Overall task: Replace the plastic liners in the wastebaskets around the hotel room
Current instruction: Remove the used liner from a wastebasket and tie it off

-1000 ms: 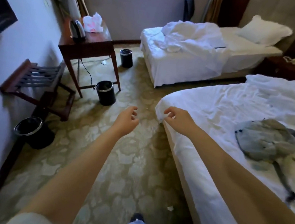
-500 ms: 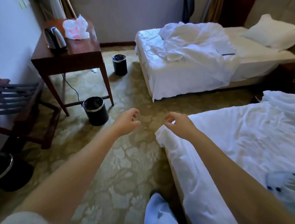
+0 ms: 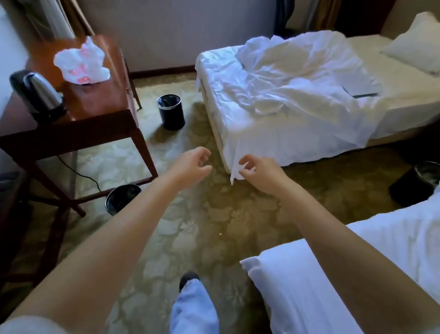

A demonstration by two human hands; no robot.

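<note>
My left hand [image 3: 190, 164] hangs over the patterned carpet, fingers loosely curled and holding nothing. My right hand [image 3: 262, 173] has thumb and forefinger drawn close at a white corner of cloth [image 3: 235, 174]; I cannot tell whether it is pinching it. The nearest black round wastebasket [image 3: 121, 198] stands just left of my left forearm, by the brown wooden table [image 3: 99, 120]. A second black wastebasket [image 3: 171, 111] stands well ahead of both hands, and a third dark wastebasket [image 3: 417, 183] stands far to my right.

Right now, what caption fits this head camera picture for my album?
Over the carpet, left hand and right hand reach out; three black bins stand near two beds.
</note>
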